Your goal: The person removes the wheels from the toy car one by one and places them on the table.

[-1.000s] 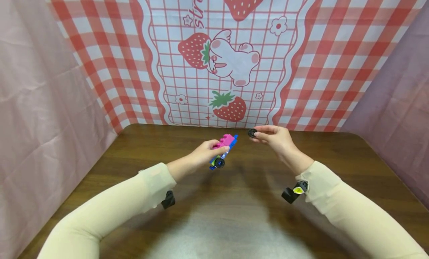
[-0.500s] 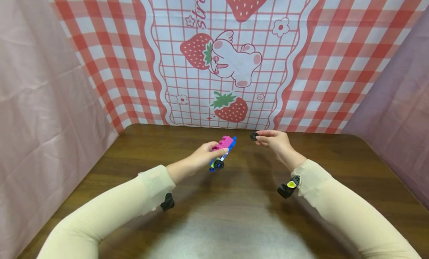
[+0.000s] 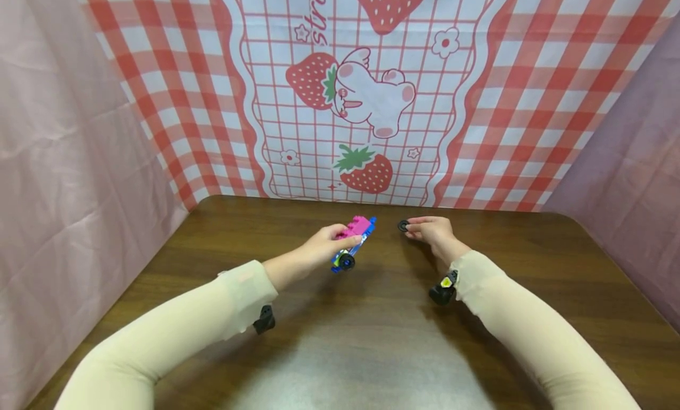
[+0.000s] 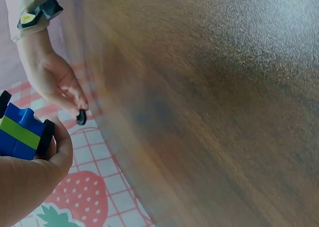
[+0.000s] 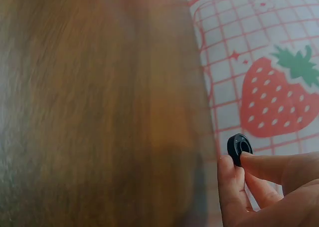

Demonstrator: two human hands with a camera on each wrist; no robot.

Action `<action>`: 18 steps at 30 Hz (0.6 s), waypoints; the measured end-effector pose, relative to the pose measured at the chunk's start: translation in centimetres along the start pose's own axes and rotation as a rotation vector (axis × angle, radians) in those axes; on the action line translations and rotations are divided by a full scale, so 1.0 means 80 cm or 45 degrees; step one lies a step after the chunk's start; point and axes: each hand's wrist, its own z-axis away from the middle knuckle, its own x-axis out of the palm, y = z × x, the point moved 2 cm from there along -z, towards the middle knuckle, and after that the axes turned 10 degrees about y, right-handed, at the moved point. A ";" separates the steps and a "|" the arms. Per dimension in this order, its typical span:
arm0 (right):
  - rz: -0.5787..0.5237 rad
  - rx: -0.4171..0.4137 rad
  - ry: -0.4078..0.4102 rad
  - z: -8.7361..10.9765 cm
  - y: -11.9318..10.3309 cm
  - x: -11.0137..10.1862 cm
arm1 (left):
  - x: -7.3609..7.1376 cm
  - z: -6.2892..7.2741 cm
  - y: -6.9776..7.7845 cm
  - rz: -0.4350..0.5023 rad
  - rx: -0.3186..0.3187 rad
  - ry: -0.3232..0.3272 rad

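My left hand [image 3: 322, 246] grips a small toy car [image 3: 360, 226] built of bricks, with a pink block on a blue base and a lime-green band. One black wheel [image 3: 347, 261] shows on its near end; in the left wrist view black wheels flank the blue and green end [image 4: 20, 136]. To the right, apart from the car, my right hand [image 3: 432, 232] pinches a loose black tyre-like ring [image 3: 403, 226] between thumb and fingertips. In the right wrist view the ring [image 5: 239, 148] is tilted, its round hole partly behind the thumb. Both hands are above the table.
A brown wooden table [image 3: 340, 339] lies under both arms. Behind its far edge hangs a red-and-white checked cloth [image 3: 531, 103] with strawberry prints. Pale pink curtains [image 3: 69, 162] close off the sides. Each wrist bears a black camera [image 3: 443, 292].
My right hand has come down and slightly nearer with the black ring in its fingertips. The left hand and the toy car have stayed almost in place.
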 end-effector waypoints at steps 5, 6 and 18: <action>-0.059 0.061 0.006 -0.008 0.011 0.000 | -0.001 0.002 0.002 0.007 -0.007 -0.001; -0.074 0.081 0.005 -0.009 0.012 0.000 | -0.001 0.002 0.001 0.002 -0.008 -0.003; 0.095 0.217 0.125 -0.025 0.007 0.004 | 0.005 0.002 0.002 0.034 0.010 -0.009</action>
